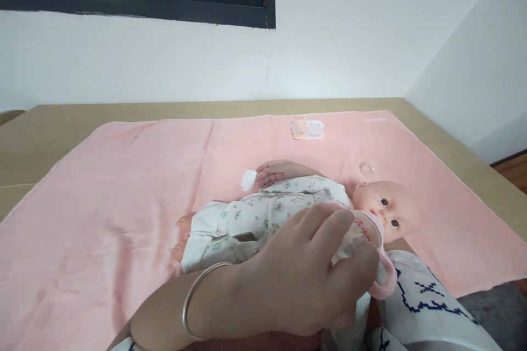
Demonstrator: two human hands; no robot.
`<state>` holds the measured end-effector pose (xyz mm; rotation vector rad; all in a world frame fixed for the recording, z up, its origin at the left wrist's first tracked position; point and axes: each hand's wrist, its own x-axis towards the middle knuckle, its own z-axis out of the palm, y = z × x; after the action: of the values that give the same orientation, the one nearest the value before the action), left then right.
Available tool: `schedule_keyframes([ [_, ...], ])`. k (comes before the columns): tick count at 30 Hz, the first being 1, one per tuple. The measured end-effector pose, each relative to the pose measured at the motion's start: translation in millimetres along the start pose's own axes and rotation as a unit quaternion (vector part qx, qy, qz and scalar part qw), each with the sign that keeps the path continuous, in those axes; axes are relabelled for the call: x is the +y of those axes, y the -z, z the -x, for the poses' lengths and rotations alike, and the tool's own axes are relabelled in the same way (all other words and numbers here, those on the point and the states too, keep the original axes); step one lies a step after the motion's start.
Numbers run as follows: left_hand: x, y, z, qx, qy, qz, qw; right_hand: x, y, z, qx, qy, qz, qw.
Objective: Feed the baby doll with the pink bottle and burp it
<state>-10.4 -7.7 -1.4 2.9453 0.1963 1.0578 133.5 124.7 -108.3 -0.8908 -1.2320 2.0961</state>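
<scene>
A baby doll in a white printed suit lies on its back on a pink blanket, head to the right. My left hand, a silver bangle on its wrist, is closed round a clear baby bottle with a pink collar and handle. The bottle's teat end is at the doll's mouth. My right hand is hidden; only its white sleeve with blue pattern shows below the doll's head.
A white cotton pad lies by the doll's far hand. A small pink-and-white packet sits near the blanket's far edge, and a clear cap above the doll's head. The blanket covers a wooden table set against white walls.
</scene>
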Motion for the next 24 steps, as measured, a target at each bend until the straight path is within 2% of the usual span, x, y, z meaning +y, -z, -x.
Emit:
schedule_keyframes([
  [3, 0.6, -1.4, -0.2, 0.000, 0.001, 0.005, 1.000, 0.3, 1.8, -2.3, 0.000, 0.001, -0.008, 1.000],
  [9, 0.8, -1.4, -0.2, -0.001, 0.004, 0.012, 1.000, -3.0, 9.1, -19.7, -0.020, -0.051, -0.005, 0.998],
  [19, 0.7, -2.4, -1.1, 0.014, 0.005, 0.013, 1.000, -1.7, 11.6, -21.0, -0.021, -0.049, -0.012, 0.999],
  [24, -0.7, -2.5, 0.6, 0.006, 0.001, 0.056, 0.998, -1.1, 12.1, -23.4, -0.020, -0.063, -0.005, 0.998],
])
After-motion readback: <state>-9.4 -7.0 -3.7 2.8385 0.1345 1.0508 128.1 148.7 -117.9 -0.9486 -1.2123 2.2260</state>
